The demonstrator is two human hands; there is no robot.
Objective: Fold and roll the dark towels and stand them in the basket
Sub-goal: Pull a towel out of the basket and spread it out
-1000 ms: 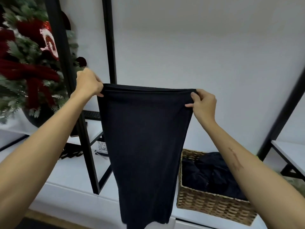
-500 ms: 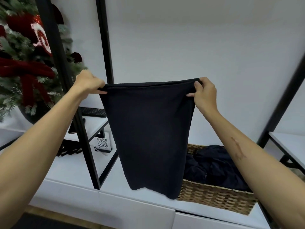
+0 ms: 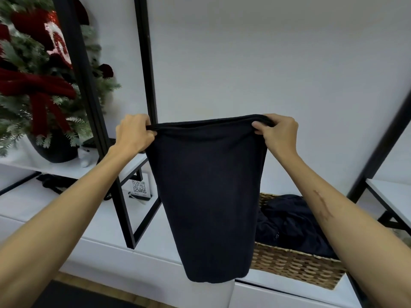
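I hold the dark, soft cloth towel (image 3: 209, 196) up in the air. My left hand (image 3: 133, 134) and right hand (image 3: 278, 134) pinch its top corners. It hangs in front of the brown woven basket (image 3: 295, 265), which has more dark towels (image 3: 289, 223) inside.

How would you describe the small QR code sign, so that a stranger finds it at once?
Start at the black metal frame on the white shelf. The QR code sign stands just behind its lower part, left of the hanging dark towel. It alone carries a black-and-white square pattern.
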